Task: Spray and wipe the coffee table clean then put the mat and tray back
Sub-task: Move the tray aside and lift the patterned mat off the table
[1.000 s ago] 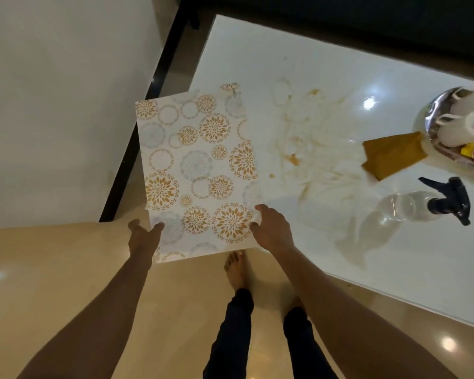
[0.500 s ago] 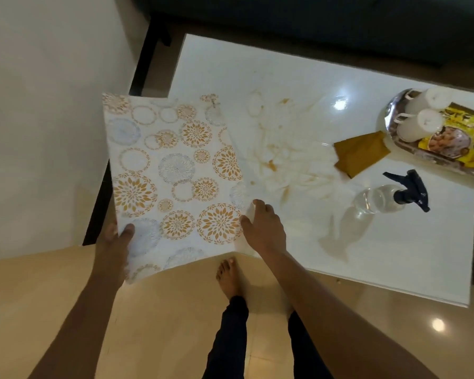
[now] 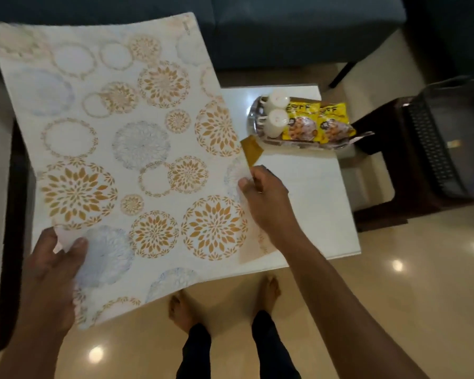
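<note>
Leftmost, the left hand (image 3: 54, 272) pinches the near-left corner of the thin white mat printed with gold and grey floral circles (image 3: 126, 149), thumb on the patterned face and the other fingers hidden beneath it. The sheet is raised and bowed, tilted up toward the camera, so it hides most of the white glossy coffee table (image 3: 309, 192); held by two points like this it stays taut enough not to flop, which I take to be the reason for the wide grip. At its right edge the right hand (image 3: 263, 195) holds the mat, thumb on top and fingers curled round the edge. Just beyond those fingers a folded mustard-yellow cloth (image 3: 253, 151) peeks out on the table, handy for wiping. Further right, near the table's far corner, sits the oval silvery tray (image 3: 253, 119) carrying two white cups (image 3: 277, 116) and two yellow snack packets (image 3: 318, 121). It is parked at the edge, presumably to free the middle for cleaning. Past the table stands a dark brown side unit (image 3: 389, 165), and a dark blue sofa (image 3: 298, 28) runs along the far side. (The spray bottle is not visible; the mat may be covering it.) Judging by this, the mat is being lifted clear, with spraying and wiping not yet begun.
</note>
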